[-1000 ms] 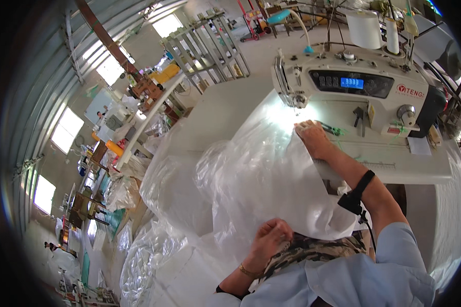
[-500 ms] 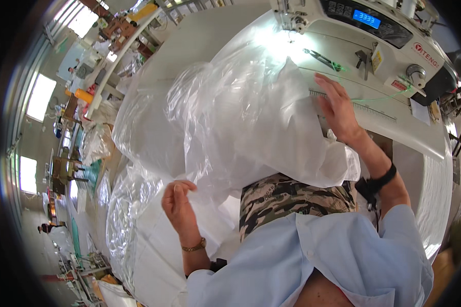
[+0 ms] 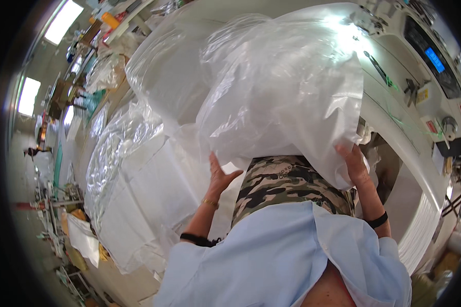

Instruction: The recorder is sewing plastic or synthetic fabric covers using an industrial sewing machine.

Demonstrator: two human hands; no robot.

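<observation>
1. Here, a big bundle of clear plastic sheeting (image 3: 281, 87) sits puffed up over the front of a white table (image 3: 420, 204), in front of a white sewing machine (image 3: 425, 66) at the upper right.
2. Its lower edge hangs off the table front and drapes onto the person's lap, over camouflage-patterned cloth (image 3: 287, 181).
3. The left hand (image 3: 219, 176) is raised with palm up and fingers spread apart, touching the underside of the sheeting at its lower left edge; it is not clamped on anything.
4. The right hand (image 3: 354, 162) is at the lower right edge of the sheeting, fingers curled up into the plastic; whether they pinch it tight or only press against it cannot be told.
5. A dark band (image 3: 378, 221) circles the right wrist, and a thin bracelet (image 3: 209, 203) the left.
6. The bundle's right edge lies just beside the table's curved front rim; the machine's blue display (image 3: 434, 60) is well apart from it.
7. To the left, more clear plastic (image 3: 112, 148) and flat white sheets (image 3: 153, 194) spread over a long surface, leaving little bare room on that side.
8. Between the two hands the lap is open, only the hanging plastic edge crossing it.
9. Far left, the workshop floor and bright windows (image 3: 28, 94) show at the rim.
</observation>
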